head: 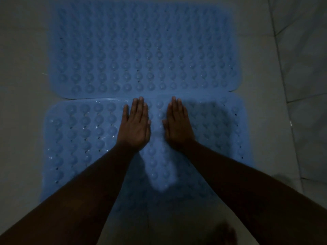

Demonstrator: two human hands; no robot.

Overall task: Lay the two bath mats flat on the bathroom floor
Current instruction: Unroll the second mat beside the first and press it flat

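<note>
We have both palms flat on the near mat, left hand and right hand side by side just short of its far edge, fingers straight and pressed together. Far mat lies flat, meeting that far edge. Bare floor left and right of the near mat.

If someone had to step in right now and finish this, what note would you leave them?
Left hand: open, palm flat on the near blue bath mat, close to its far edge.
Right hand: open, flat beside it on the same mat.
Far blue bath mat: flat on the tiled floor, edge meeting the near mat's.
Done: both mats down.
Left: probably smooth the near mat; arms hide its near end.
</note>
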